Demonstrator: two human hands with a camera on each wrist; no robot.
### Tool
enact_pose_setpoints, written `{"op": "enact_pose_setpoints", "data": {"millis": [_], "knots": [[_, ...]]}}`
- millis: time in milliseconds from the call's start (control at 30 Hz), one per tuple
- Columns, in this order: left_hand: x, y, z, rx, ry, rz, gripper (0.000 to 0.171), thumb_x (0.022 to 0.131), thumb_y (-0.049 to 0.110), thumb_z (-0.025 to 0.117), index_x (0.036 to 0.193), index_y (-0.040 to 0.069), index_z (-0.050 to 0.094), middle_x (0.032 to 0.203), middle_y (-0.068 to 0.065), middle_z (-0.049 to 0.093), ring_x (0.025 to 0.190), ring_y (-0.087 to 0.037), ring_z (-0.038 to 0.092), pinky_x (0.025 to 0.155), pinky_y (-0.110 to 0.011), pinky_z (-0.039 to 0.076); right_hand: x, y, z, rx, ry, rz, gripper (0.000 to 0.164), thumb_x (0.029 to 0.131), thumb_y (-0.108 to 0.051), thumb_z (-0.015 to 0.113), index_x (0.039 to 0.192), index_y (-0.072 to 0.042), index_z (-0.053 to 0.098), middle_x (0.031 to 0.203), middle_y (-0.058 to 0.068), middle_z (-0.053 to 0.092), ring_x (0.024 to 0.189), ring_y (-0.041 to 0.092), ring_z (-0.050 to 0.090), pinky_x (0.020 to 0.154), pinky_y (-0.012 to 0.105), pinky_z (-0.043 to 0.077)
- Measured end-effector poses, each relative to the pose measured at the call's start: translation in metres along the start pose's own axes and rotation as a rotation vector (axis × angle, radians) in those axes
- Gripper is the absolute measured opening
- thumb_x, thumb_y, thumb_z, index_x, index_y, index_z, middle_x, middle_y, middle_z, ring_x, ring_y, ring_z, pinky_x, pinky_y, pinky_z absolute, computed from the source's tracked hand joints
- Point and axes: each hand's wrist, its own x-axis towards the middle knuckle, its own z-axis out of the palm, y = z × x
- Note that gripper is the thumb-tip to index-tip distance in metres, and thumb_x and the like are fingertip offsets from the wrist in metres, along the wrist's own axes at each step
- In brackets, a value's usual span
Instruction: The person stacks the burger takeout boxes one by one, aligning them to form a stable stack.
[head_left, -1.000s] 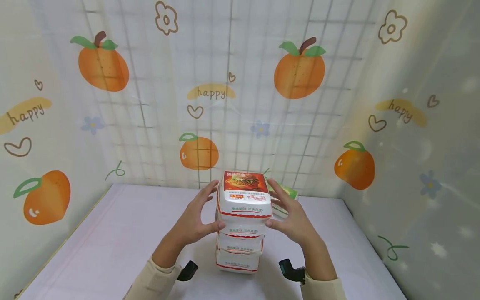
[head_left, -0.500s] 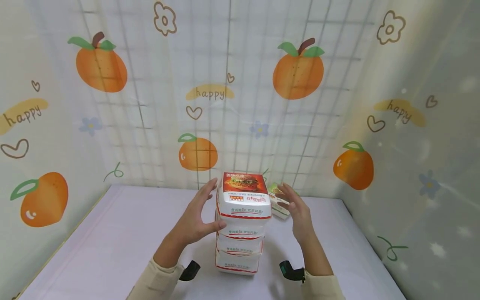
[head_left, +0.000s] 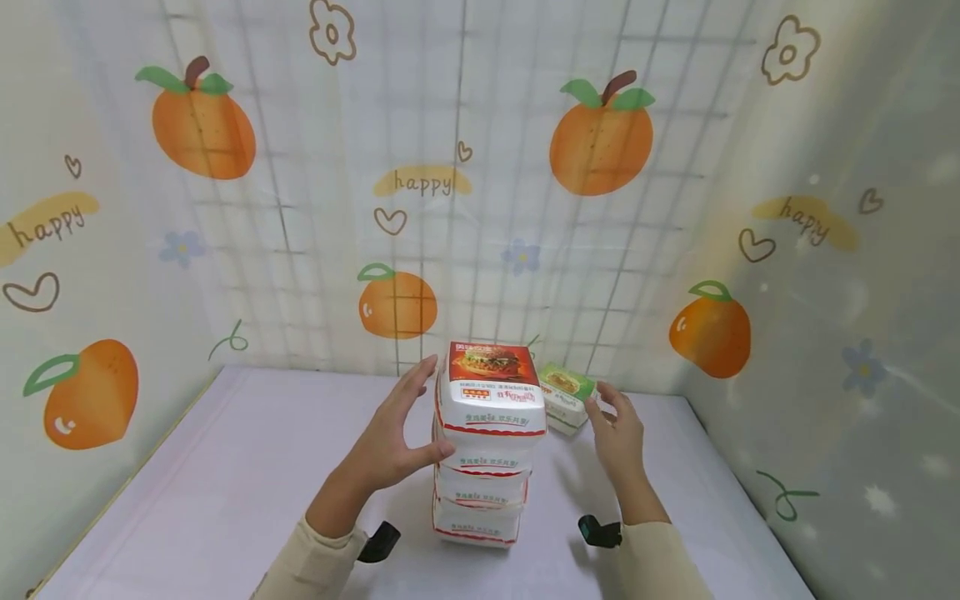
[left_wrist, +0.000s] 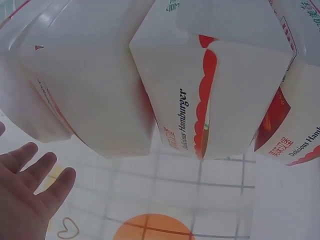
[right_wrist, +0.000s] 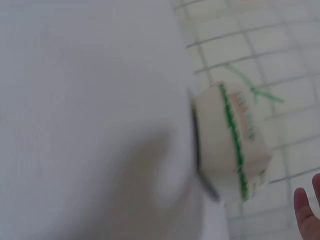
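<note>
A stack of several white hamburger boxes [head_left: 491,417] with red trim stands upright on the table; the top one carries a burger picture. In the head view, my left hand [head_left: 390,437] is at the stack's left side, thumb tip at the top box's lower front corner, fingers reaching back along its side. The left wrist view shows that hand [left_wrist: 30,185] with fingers spread beside the box walls. Behind the stack to the right sits a green and white hamburger box [head_left: 564,404]. My right hand [head_left: 621,433] is at its right, fingers slightly bent, holding nothing.
A pale table [head_left: 247,467] lies under everything, its back edge close behind the green box. A translucent curtain [head_left: 300,167] with orange prints hangs at the back and sides, over a wire grid.
My right hand has left the right side of the stack and moved right and back, beside the green box. My left hand stays at the stack, which has not moved.
</note>
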Motion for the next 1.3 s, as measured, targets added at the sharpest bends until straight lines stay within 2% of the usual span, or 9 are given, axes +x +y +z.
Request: {"op": "enact_pose_setpoints", "data": {"millis": [133, 267, 467, 600, 733, 900, 1133, 1300], "knots": [[0.002, 0.0, -0.003, 0.006, -0.004, 0.01, 0.093, 0.082, 0.048, 0.072, 0.156, 0.028, 0.019, 0.158, 0.003, 0.023, 0.14, -0.023, 0.03, 0.105, -0.054, 0.036, 0.015, 0.019, 0.004, -0.158, -0.116, 0.038, 0.071, 0.089, -0.041, 0.07, 0.145, -0.008, 0.042, 0.147, 0.017, 0.035, 0.131, 0.037, 0.037, 0.1, 0.052, 0.042], [0.001, 0.001, -0.006, 0.02, 0.008, 0.024, 0.091, 0.082, 0.046, 0.073, 0.156, 0.027, 0.022, 0.158, 0.005, 0.025, 0.14, -0.02, 0.029, 0.105, -0.051, 0.037, 0.026, 0.034, 0.005, -0.255, -0.249, 0.075, 0.092, 0.082, -0.052, 0.073, 0.152, -0.009, 0.031, 0.155, 0.02, 0.018, 0.137, 0.043, 0.026, 0.102, 0.058, 0.037], [0.001, 0.0, -0.008, 0.024, 0.007, 0.037, 0.09, 0.082, 0.043, 0.073, 0.155, 0.028, 0.023, 0.157, 0.005, 0.026, 0.139, -0.019, 0.03, 0.105, -0.05, 0.038, 0.042, 0.042, 0.008, -0.346, -0.376, 0.12, 0.105, 0.076, -0.06, 0.074, 0.155, -0.014, 0.022, 0.158, 0.02, 0.011, 0.139, 0.047, 0.02, 0.103, 0.069, 0.026], [0.001, -0.001, -0.006, 0.022, 0.005, 0.04, 0.091, 0.082, 0.042, 0.074, 0.156, 0.027, 0.023, 0.157, 0.004, 0.027, 0.14, -0.019, 0.029, 0.105, -0.049, 0.038, 0.049, 0.042, 0.01, -0.39, -0.439, 0.154, 0.112, 0.074, -0.061, 0.075, 0.157, -0.016, 0.017, 0.158, 0.022, 0.005, 0.138, 0.051, 0.017, 0.1, 0.072, 0.026], [0.0, -0.001, -0.004, 0.017, 0.0, 0.039, 0.092, 0.082, 0.042, 0.075, 0.156, 0.027, 0.023, 0.157, 0.004, 0.026, 0.141, -0.019, 0.028, 0.105, -0.049, 0.038, 0.052, 0.044, 0.011, -0.407, -0.484, 0.192, 0.119, 0.071, -0.063, 0.076, 0.158, -0.017, 0.008, 0.159, 0.023, -0.003, 0.137, 0.054, 0.014, 0.097, 0.075, 0.026], [0.001, -0.002, -0.005, 0.01, -0.003, 0.042, 0.092, 0.081, 0.043, 0.075, 0.156, 0.027, 0.023, 0.157, 0.005, 0.026, 0.14, -0.02, 0.029, 0.105, -0.05, 0.039, 0.057, 0.053, 0.011, -0.425, -0.51, 0.199, 0.126, 0.069, -0.066, 0.076, 0.158, -0.017, 0.001, 0.158, 0.025, -0.008, 0.137, 0.056, 0.011, 0.097, 0.075, 0.025], [0.0, -0.004, -0.008, 0.001, 0.001, 0.056, 0.093, 0.081, 0.038, 0.077, 0.155, 0.024, 0.024, 0.157, 0.003, 0.027, 0.14, -0.021, 0.029, 0.106, -0.047, 0.037, 0.06, 0.055, 0.012, -0.44, -0.541, 0.207, 0.125, 0.07, -0.062, 0.077, 0.158, -0.015, 0.002, 0.157, 0.027, -0.007, 0.137, 0.057, 0.009, 0.099, 0.075, 0.021], [0.001, -0.005, -0.009, 0.008, -0.001, 0.053, 0.092, 0.082, 0.042, 0.075, 0.156, 0.025, 0.023, 0.157, 0.003, 0.026, 0.141, -0.02, 0.027, 0.106, -0.046, 0.037, 0.055, 0.053, 0.016, -0.413, -0.564, 0.202, 0.121, 0.073, -0.059, 0.077, 0.157, -0.011, 0.005, 0.157, 0.029, -0.006, 0.137, 0.057, 0.007, 0.1, 0.074, 0.019]]}}
